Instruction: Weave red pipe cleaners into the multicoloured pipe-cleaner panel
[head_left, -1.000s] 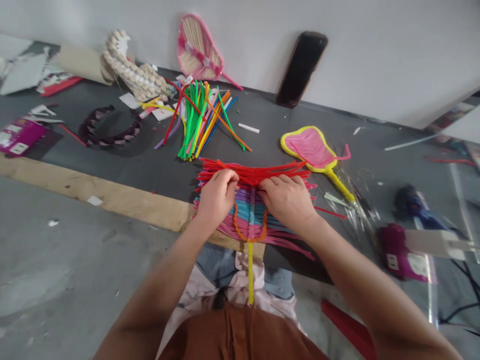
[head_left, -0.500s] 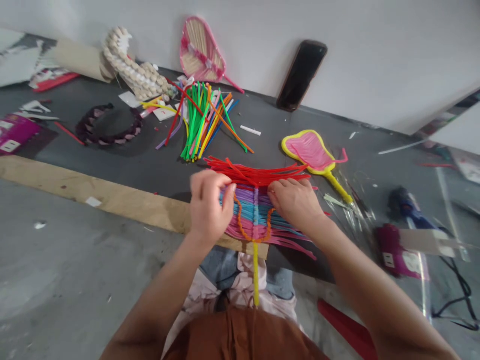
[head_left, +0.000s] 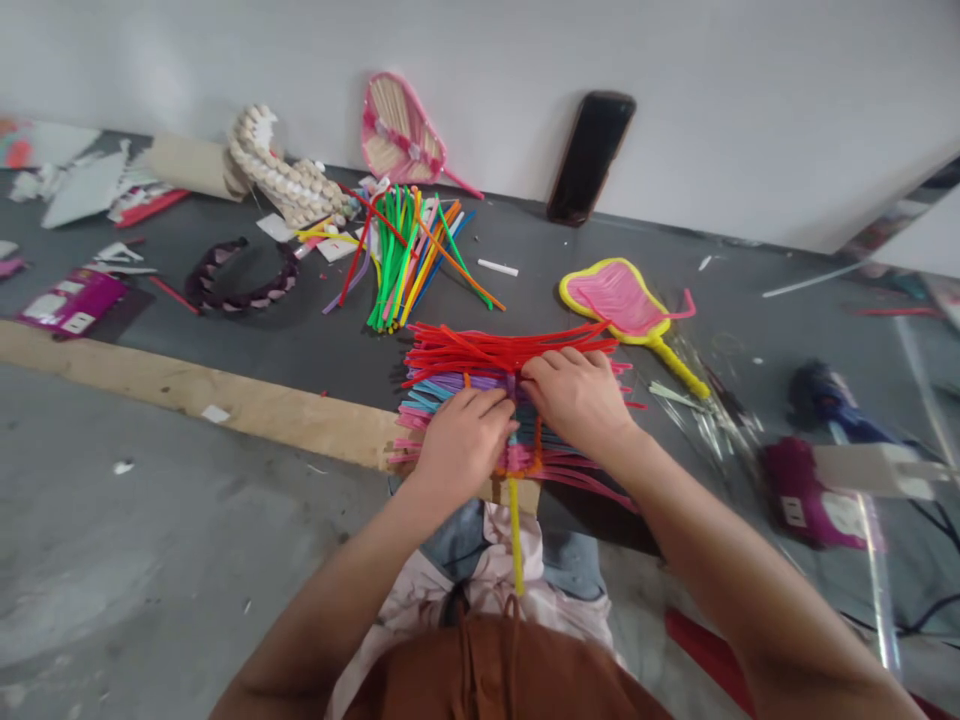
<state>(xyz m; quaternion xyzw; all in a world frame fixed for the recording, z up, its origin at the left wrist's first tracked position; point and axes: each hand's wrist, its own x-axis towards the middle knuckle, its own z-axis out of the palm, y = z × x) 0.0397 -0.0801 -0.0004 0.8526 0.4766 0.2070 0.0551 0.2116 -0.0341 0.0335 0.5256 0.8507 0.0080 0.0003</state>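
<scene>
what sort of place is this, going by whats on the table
Probably a craft workspace: a bundle of coloured pipe cleaners lies on the dark tabletop, a pink and yellow fan-shaped piece sits nearby, and what looks like a glue gun is at the right.

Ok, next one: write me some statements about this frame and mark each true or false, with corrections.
1. The left hand and right hand are both at the striped strips. True.
2. The phone lies flat. False: the phone leans against the wall.
3. The yellow-rimmed pink shape lies right of the bundle with green strips. True.
4. The yellow stem points toward the wall. False: the yellow stem points toward the brown top.
5. The dark braided ring lies left of that bundle. True.
</scene>
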